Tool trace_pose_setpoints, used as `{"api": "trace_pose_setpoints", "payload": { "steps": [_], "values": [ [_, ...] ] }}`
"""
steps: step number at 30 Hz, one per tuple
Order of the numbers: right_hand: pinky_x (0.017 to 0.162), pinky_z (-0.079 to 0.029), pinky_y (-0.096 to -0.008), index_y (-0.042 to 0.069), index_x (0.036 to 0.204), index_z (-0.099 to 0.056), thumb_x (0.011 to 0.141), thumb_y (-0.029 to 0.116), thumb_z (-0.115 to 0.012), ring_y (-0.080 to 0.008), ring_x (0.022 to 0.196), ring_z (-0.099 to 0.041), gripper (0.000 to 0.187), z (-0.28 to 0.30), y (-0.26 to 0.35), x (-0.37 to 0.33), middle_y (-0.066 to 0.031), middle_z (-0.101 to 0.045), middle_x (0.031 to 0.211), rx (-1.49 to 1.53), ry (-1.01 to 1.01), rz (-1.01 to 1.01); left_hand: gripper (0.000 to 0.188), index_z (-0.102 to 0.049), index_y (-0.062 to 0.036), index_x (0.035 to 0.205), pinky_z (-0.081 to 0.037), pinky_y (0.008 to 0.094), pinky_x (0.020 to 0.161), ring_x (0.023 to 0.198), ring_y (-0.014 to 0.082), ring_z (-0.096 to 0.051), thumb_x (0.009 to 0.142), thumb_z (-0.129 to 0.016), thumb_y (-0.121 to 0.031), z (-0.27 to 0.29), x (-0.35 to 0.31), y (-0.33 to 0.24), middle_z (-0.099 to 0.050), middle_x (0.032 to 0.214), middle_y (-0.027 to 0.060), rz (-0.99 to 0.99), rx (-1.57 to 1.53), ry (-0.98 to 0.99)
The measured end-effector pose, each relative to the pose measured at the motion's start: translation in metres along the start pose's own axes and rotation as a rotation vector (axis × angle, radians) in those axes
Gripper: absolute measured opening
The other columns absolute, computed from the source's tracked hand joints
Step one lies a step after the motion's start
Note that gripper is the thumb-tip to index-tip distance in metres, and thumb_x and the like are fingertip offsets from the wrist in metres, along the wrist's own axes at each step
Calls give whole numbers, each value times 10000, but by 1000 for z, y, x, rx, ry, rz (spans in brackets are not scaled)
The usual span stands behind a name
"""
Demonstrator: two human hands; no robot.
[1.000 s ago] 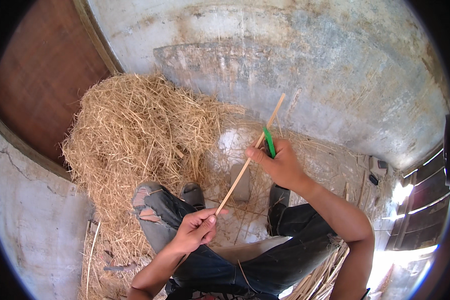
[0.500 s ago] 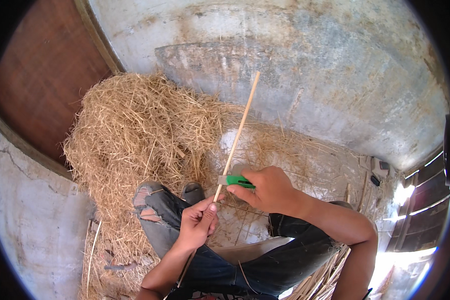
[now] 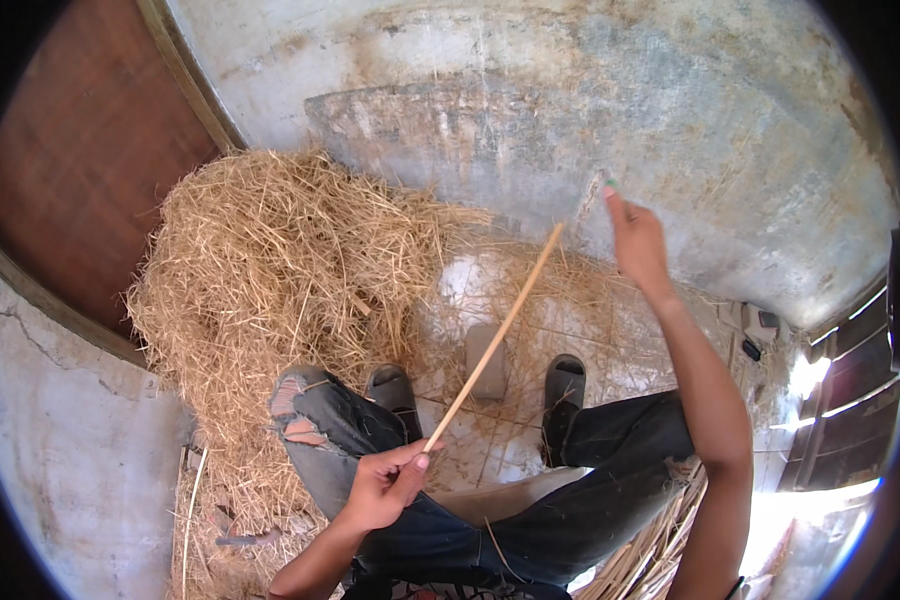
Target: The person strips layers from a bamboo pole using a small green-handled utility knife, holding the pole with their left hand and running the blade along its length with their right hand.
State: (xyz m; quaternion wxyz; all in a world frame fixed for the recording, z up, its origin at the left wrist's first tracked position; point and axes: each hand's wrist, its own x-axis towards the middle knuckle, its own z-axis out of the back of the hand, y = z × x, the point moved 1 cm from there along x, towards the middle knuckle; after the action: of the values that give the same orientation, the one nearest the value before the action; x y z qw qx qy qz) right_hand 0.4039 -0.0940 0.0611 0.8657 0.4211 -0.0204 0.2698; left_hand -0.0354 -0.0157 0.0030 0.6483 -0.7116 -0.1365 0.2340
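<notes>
Head camera view: a seated person's left hand (image 3: pixel 388 487) pinches a slim, pale wooden strip (image 3: pixel 495 340) between thumb and fingers, the strip slanting up and away to the right over the littered floor (image 3: pixel 460 278). Well apart from it, beyond and to the right of its free far end, the raised right hand (image 3: pixel 638 248) is curled closed on a green object (image 3: pixel 611 183), mostly hidden, with only a tip showing against the stained wall (image 3: pixel 530 110). Grey slip-on shoes (image 3: pixel 390 388) flank a flat block (image 3: pixel 485 370), which the strip crosses in view. A large heap of straw (image 3: pixel 280 250) rises at left, beside a brown panel (image 3: pixel 90 170); more long strips (image 3: pixel 650 530) lie beside the thigh of the dark, ripped trousers (image 3: pixel 610 475).
</notes>
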Motion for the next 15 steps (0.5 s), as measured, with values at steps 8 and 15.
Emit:
{"api": "trace_pose_setpoints", "payload": {
  "steps": [8, 15],
  "values": [
    [540, -433, -393, 7, 862, -697, 1005, 544, -562, -219, 525, -506, 572, -15, 43, -71, -126, -529, 563, 98, 224, 291, 336, -601, 13, 1364, -275, 224, 468, 517, 19, -348, 1081, -516, -147, 9, 2, 0, -415, 619, -69, -48, -54, -68],
    [433, -451, -458, 61, 791, -652, 967, 549, -596, -342, 441, -592, 521, -48, 77, -158, -139, -565, 501, -60, 537, 712, 354, -580, 9, 1388, -308, 224, 472, 496, 33, -366, 1084, -508, -158, 2, 18, -1, -439, 593, -50, -59, -38, -93]
  ]
}}
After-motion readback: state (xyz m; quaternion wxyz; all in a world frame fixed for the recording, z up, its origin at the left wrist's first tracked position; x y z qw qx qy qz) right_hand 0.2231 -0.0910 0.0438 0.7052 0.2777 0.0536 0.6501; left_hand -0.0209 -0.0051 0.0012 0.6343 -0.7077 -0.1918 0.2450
